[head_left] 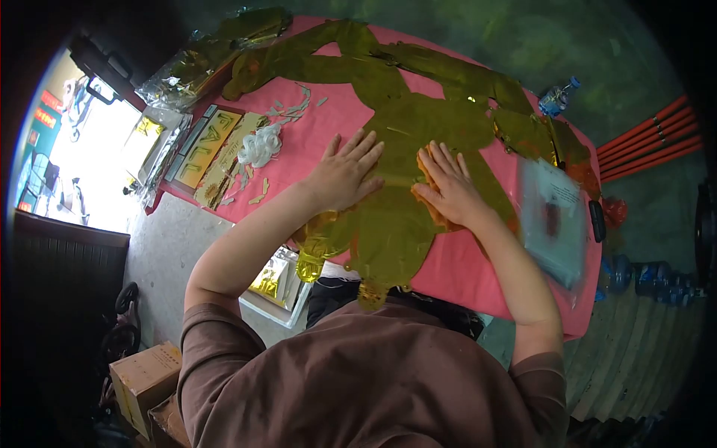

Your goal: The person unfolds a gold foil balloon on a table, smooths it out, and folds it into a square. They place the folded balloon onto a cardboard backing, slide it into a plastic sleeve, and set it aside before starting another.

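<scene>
A large flat gold foil balloon (407,123), deflated, lies spread across the pink-covered table (321,104). Its near end reaches over the table's front edge toward my body. My left hand (347,173) rests flat on the foil with the fingers spread, holding nothing. To the right of it, my right hand (452,187) holds an orange cloth (429,166) against the foil. The palm hides most of the cloth, which shows along the hand's left side. A shiny gold foil piece (311,261) hangs at the front edge, below my left hand.
White string (259,145) lies beside a "FALL" printed sign (209,145) and small scraps. Clear plastic bags (553,216) lie at the right, near a black object (597,220). A water bottle (559,97) is by the far right edge. A cardboard box (146,381) stands on the floor.
</scene>
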